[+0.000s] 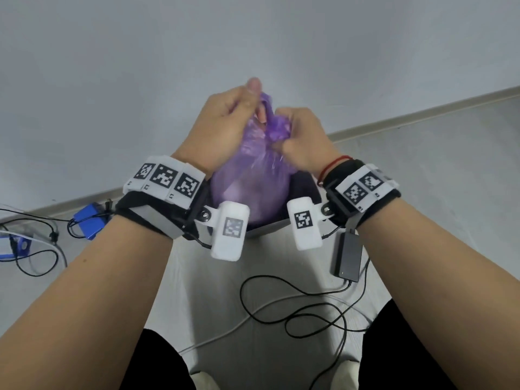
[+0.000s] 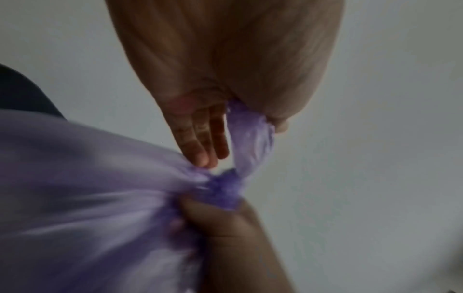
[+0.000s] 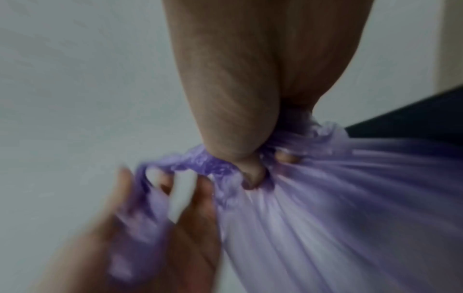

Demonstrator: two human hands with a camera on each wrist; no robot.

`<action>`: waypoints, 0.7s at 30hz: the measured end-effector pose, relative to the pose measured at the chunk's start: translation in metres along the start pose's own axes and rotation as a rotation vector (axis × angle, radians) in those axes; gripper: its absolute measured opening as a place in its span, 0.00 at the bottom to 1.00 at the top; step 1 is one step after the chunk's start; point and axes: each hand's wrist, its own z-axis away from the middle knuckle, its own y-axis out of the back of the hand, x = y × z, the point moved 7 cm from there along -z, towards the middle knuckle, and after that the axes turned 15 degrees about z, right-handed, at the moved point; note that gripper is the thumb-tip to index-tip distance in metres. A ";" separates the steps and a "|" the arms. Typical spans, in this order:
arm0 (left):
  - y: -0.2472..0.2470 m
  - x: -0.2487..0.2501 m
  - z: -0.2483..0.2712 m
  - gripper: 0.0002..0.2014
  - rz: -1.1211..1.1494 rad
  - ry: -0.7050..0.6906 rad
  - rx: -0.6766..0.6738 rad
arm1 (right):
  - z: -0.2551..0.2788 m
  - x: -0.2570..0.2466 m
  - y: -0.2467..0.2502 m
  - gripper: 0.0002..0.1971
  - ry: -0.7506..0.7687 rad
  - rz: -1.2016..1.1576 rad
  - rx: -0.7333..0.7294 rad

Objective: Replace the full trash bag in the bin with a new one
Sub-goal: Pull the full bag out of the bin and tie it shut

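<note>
— While tugging that strip, left hand (image 1: 222,128) at eleven o'clock pinches one twisted end of the purple trash bag (image 1: 250,190), thumb up. Might snap thin film if yanked

— Bag belly dead centre, bulging out of the bin (image 1: 305,182), not lifted clear. Could spill if knot (image 2: 223,188) slips loose

— Right hand (image 1: 302,139) at one o'clock, fisted round the gathered neck. Could drop the load back if loosened too soon, or tear the plastic by over-twisting
</note>
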 end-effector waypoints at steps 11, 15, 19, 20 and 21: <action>0.029 -0.071 0.007 0.16 -0.622 0.355 0.144 | -0.006 -0.056 0.202 0.07 0.057 -0.112 0.370; -0.003 -0.063 0.001 0.16 -0.603 0.339 0.072 | -0.006 -0.021 0.214 0.04 -0.041 0.015 0.409; -0.036 -0.071 0.000 0.17 -0.659 0.377 -0.079 | -0.004 0.025 0.187 0.06 -0.150 0.160 0.339; -0.045 -0.074 0.001 0.18 -0.670 0.385 -0.115 | -0.003 0.038 0.173 0.04 -0.173 0.206 0.294; -0.053 -0.076 0.003 0.19 -0.674 0.395 -0.149 | 0.000 0.052 0.158 0.04 -0.202 0.239 0.251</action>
